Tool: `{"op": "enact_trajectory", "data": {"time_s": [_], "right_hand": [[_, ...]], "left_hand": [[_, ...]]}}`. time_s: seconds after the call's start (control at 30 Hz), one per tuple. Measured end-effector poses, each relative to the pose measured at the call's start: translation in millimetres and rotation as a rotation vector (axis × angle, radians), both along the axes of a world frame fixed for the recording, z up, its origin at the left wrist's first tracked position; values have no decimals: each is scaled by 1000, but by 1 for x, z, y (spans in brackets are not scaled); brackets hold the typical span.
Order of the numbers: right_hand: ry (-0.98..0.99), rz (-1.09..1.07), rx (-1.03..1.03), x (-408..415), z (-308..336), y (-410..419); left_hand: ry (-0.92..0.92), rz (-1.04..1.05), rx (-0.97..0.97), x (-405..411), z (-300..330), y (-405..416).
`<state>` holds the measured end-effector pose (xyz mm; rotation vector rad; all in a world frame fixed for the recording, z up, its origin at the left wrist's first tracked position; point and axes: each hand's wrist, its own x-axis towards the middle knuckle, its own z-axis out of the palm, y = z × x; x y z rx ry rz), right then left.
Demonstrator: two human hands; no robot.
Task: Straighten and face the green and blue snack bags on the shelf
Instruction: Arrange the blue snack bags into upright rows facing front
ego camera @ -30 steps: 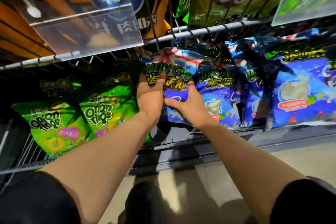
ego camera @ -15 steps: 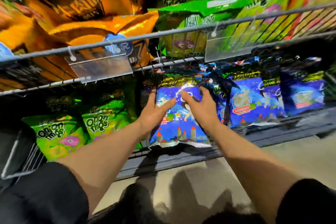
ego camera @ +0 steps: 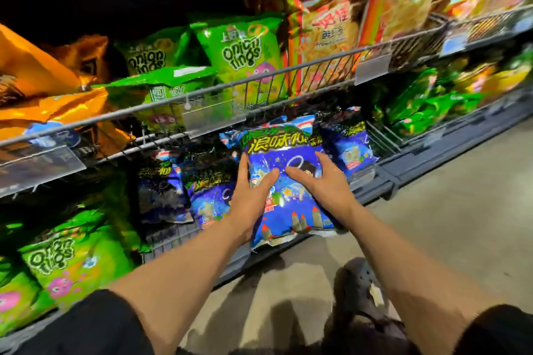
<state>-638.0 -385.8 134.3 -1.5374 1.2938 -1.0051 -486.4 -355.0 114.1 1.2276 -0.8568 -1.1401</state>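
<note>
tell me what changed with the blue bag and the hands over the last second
The blue bag has come forward out of the row, its bottom edge now past the shelf lip, front facing out. Both hands stayed on it: the left hand holds its left side, thumb across the front, and the right hand lies over its right half. The green bags at lower left stayed put.

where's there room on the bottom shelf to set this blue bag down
Not much. The held blue bag, gripped by left hand and right hand, sits over the only visible gap, between the blue bags on the left and the right blue bag. Elsewhere green bags crowd the wire shelf.
</note>
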Motion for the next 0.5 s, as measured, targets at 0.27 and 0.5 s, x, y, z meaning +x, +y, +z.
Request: {"op": "enact_trajectory", "data": {"time_s": [0.27,0.5], "right_hand": [[153,-430,-35,-75,-26,-60],[271,-401,-27,-84,-41,-144]], "left_hand": [[-295,16,-73,-109,-9,-89],[-261,148,-12,-129,-20,-171]]}}
